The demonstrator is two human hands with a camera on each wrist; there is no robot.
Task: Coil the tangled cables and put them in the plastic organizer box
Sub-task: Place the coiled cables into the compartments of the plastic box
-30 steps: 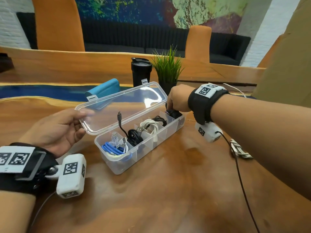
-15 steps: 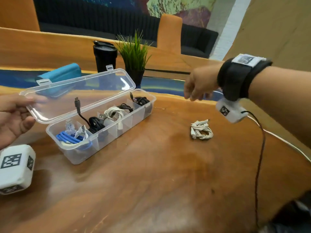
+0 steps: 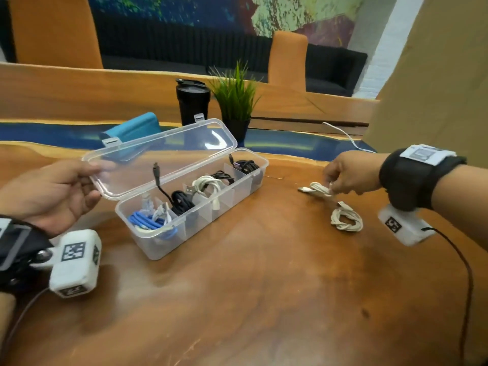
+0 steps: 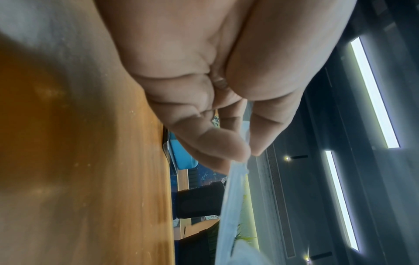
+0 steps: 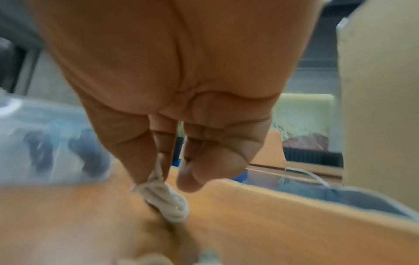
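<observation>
The clear plastic organizer box [image 3: 169,241] stands open on the wooden table, left of centre. Its compartments hold a blue cable [image 3: 144,220], a black cable [image 3: 181,202], a white cable [image 3: 208,184] and more black cable [image 3: 245,165]. My left hand [image 3: 87,184] pinches the near corner of the raised lid [image 3: 158,157]; the left wrist view shows finger and thumb on the lid edge [image 4: 231,206]. Right of the box, my right hand [image 3: 331,184] pinches a coiled white cable [image 3: 317,188] at the table surface, also seen as the white coil [image 5: 167,202]. A second white coil [image 3: 346,220] lies just nearer.
Behind the box stand a black tumbler [image 3: 192,101], a small potted plant [image 3: 235,101] and a teal pouch [image 3: 132,129]. A thin white cord [image 3: 340,133] trails at the back right beside a tan cardboard panel [image 3: 435,75]. A black wire [image 3: 464,273] hangs from my right wrist.
My right hand left the box's far-end compartment, moved right across the table and took hold of a white cable coil. My left hand kept holding the lid.
</observation>
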